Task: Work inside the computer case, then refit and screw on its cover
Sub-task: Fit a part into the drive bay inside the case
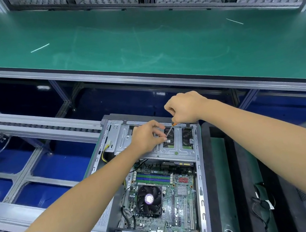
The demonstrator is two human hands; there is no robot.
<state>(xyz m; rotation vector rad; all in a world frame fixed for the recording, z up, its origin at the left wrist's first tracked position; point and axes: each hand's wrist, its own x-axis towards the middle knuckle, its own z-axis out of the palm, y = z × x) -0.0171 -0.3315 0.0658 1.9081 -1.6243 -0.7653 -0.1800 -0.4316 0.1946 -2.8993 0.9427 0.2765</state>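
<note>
An open computer case [200, 168] lies on its side, its motherboard [167, 199] and black CPU fan [150, 199] exposed. At the far end a grey metal drive cage [124, 140] spans the case. My right hand [186, 107] grips the handle of a screwdriver [169, 130], orange at its collar, whose shaft slants down toward the cage. My left hand [148, 136] pinches the shaft near its tip over a dark opening in the cage. The tip itself is hidden by my fingers.
A dark cover panel [235, 173] lies to the right of the case, with loose black cables [262, 204] beyond it. A green conveyor belt [136, 38] runs across the back. Roller rails [29, 125] and a blue floor lie to the left.
</note>
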